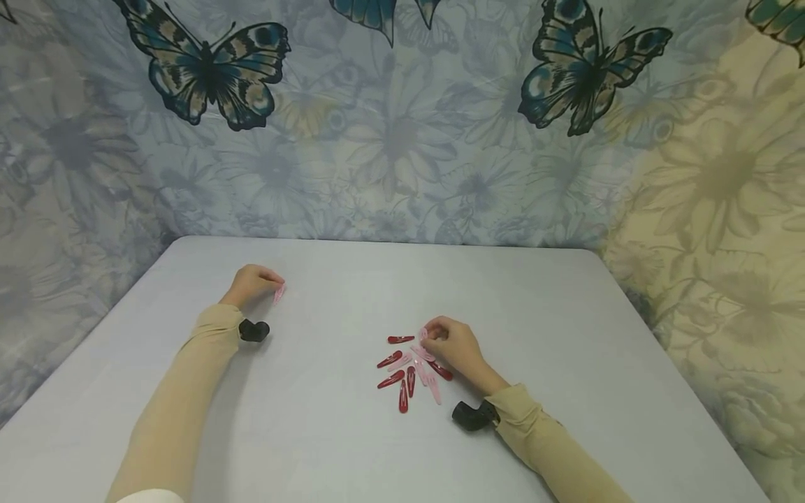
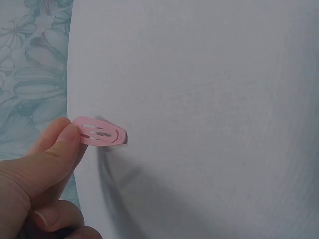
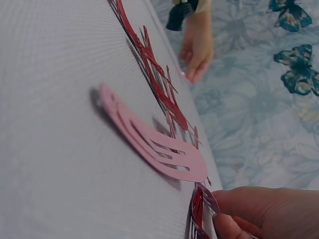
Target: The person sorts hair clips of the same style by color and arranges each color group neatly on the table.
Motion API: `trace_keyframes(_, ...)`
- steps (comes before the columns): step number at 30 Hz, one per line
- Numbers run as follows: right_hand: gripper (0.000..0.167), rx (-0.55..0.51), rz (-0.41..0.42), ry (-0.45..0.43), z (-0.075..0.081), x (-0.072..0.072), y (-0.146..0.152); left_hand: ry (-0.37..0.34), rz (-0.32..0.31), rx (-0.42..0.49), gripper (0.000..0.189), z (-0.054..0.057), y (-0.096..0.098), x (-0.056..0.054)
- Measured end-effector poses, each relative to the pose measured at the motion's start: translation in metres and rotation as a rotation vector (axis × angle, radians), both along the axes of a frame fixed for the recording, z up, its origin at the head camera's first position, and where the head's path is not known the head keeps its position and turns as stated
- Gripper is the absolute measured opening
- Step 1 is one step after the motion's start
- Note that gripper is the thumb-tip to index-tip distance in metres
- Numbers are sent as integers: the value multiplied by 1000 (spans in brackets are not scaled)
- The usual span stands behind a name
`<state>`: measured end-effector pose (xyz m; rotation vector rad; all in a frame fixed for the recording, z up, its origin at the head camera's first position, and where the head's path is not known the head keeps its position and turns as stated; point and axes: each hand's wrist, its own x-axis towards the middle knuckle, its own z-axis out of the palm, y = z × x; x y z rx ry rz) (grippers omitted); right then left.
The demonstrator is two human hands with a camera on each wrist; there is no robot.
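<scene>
Between thumb and forefinger, my left hand pinches a pink snap hair clip by one end, out at the left part of the table. The clip points away from the fingertips, close over the white surface. My right hand is at the upper right of a small pile, with thumb and finger pinching another pink clip. In the right wrist view a pink clip lies in front of those fingertips. Red hair clips fan out around the pink ones, several of each colour.
The clips lie on a large white table with rounded far corners. A wall covering with flowers and butterflies rises behind the table and along its sides. Black wrist cameras sit below each hand.
</scene>
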<state>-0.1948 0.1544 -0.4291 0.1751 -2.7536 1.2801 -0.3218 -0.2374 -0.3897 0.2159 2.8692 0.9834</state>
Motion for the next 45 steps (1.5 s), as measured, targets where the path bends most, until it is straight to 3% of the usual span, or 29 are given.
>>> trace_keyframes(11,19,-1,-6,8,-2,1,0,30,61,26,25,-9,-4,-5)
trace_keyframes(18,18,6,-12,0,0,0,-1,109,98,31,24,-15,-4,-6)
trace_keyframes(27,17,-6,2,9,0,0,-1,105,121,15,28,-11,0,-5)
trace_keyframes(31,16,1,-4,1,-2,1,0,109,99,10,28,-8,-3,-2)
trace_keyframes(40,17,5,4,13,-3,0,-3,57,61,-16,30,2,-16,14)
trace_keyframes(45,17,9,3,18,-3,1,0,-41,38,9,36,-7,-14,8)
